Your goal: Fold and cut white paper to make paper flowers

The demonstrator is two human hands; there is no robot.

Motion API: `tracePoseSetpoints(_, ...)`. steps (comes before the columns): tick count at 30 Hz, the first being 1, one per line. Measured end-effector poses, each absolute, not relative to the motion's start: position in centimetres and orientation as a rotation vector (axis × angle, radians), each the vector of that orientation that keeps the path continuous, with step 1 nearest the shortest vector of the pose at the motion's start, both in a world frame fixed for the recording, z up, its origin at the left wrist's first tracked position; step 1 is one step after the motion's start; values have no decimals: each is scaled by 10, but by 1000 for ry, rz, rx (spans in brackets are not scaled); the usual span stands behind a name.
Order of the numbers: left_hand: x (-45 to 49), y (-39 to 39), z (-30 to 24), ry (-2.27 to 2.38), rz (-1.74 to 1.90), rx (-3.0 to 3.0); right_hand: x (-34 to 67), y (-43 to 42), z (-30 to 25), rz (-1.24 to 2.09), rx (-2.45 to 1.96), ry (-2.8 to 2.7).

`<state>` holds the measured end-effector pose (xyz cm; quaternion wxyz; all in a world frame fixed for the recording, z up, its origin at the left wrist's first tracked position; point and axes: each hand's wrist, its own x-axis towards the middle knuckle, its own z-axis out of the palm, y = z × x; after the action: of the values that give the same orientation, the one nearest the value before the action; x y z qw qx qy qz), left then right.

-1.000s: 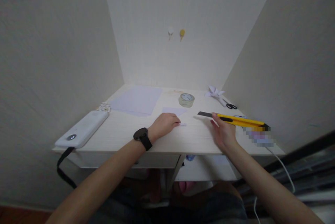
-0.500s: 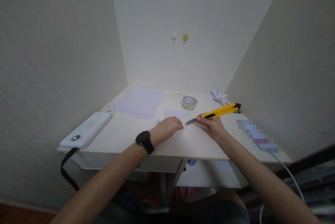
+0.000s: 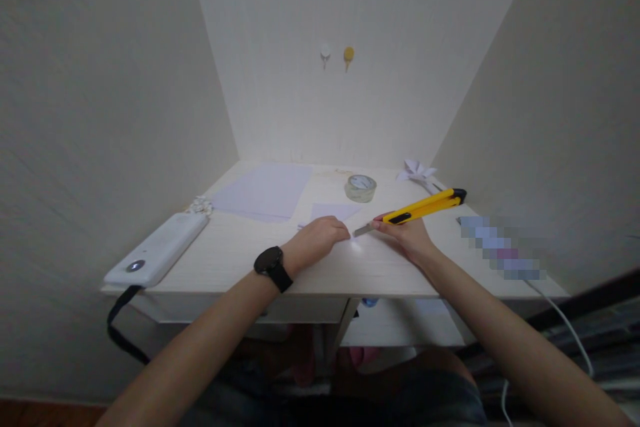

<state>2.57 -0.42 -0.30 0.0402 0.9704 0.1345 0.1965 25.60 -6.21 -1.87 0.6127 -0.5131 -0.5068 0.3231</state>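
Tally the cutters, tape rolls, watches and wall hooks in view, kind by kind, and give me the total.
Cutters: 1, the yellow cutter in the right hand
Tape rolls: 1, the tape roll on the desk
Watches: 1, the black watch
Wall hooks: 2, a white hook and a yellow hook
Total: 5

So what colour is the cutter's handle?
The cutter's handle is yellow with black parts, showing best in the head view.

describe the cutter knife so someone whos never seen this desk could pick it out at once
Start at the white desk, then go to the right hand over its right half. The cutter knife is in that hand, its blade pointing toward the left hand. Its long yellow body sets it apart from the round tape roll nearby.
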Motion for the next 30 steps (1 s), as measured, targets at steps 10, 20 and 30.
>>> tracePoseSetpoints(10,26,-3,-4,414,586,2987,255,-64,-17,729,-1203,-1228)
tracePoseSetpoints(20,26,-3,-3,421,578,3000,254,-65,-15,725,-1237,-1242)
tracePoseSetpoints(30,26,-5,-3,434,570,3006,255,-65,-15,667,-1237,-1284)
